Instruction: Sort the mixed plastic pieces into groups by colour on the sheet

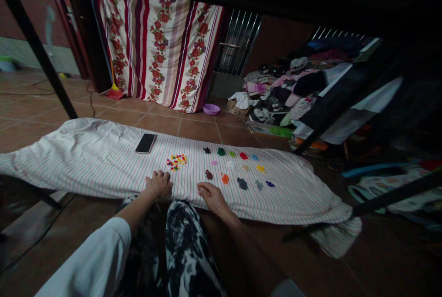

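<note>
- In the head view, a low bench covered by a white cloth with thin coloured stripes stretches across in front of the seated person, whose legs wear black-and-white patterned trousers.
- The left hand is palm down at the near edge of the cloth, fingers bent; whether it is closed on anything cannot be told.
- Just beyond it lies a loose scatter of tiny red, yellow, white and green pieces, spread in one mixed patch.
- The right hand is at the near edge too, fingers curled inward and thumb near the index finger; whether a piece sits between them cannot be told.
- To the right of the mixed patch, small single-colour heaps stand apart in three rough rows.
- Far row, left to right: black heap, dark green heap, light green heap, red heap, light blue heap.
- Middle row: pink heap, white heap, beige heap, yellow heap.
- Near row: brown heap, orange heap, dark grey heap, lighter grey heap, dark blue heap.
- A dark-screened phone lies flat, left of the mixed patch.
- Behind, a purple plastic basin sits on the tiled floor beside a floral striped curtain.
</note>
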Demonstrator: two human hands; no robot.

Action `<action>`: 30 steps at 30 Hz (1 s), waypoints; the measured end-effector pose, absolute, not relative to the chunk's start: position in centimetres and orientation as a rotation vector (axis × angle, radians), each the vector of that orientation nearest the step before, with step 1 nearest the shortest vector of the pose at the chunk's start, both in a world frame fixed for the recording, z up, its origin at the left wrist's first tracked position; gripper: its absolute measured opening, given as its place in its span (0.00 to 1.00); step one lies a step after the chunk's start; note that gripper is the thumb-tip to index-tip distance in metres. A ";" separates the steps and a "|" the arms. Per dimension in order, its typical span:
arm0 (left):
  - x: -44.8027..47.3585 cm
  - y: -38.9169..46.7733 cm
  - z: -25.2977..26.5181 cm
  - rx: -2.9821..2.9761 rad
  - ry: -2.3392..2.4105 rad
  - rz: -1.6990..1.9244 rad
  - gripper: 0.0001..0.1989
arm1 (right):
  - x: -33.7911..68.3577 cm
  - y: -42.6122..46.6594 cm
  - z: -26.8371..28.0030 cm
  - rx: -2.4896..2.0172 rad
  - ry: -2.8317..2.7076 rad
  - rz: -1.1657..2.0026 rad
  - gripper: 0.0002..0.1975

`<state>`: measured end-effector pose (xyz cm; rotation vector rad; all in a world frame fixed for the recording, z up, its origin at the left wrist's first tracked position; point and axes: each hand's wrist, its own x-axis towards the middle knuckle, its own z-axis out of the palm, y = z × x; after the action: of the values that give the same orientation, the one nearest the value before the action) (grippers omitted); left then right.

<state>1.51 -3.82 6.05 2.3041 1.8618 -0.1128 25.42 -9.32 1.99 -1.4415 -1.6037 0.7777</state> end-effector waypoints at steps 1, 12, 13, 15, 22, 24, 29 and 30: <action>1.8 -3.7 5.8 2.309 1.903 -0.069 0.26 | 25.8 -9.3 1.7 -1.445 -1.589 0.802 0.13; 2.6 -2.9 -0.2 2.418 2.024 0.386 0.32 | 25.8 -5.1 2.3 -1.452 -1.807 0.751 0.13; 2.6 -2.9 -0.3 2.425 2.026 0.409 0.32 | 25.5 -4.2 2.5 -1.457 -1.851 0.714 0.13; 2.6 -2.8 -0.6 2.429 2.031 0.461 0.31 | 24.7 -2.1 2.8 -1.464 -1.919 0.649 0.14; 2.7 -3.0 -0.6 2.434 2.012 0.601 0.29 | 20.8 7.1 2.7 -1.418 -2.090 0.445 0.14; 2.8 -3.0 -0.4 2.432 2.019 0.604 0.28 | 19.8 9.2 2.8 -1.466 -2.166 0.400 0.15; 3.0 -2.8 0.5 2.401 2.048 0.636 0.25 | 18.5 12.1 3.7 -1.629 -2.384 0.347 0.15; 3.1 -2.7 0.6 2.391 2.053 0.643 0.25 | 18.5 12.3 3.9 -1.645 -2.427 0.347 0.15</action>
<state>3.06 -2.71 0.59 2.3913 2.0529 0.6428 18.46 12.27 3.89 -1.6454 -2.4271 0.3467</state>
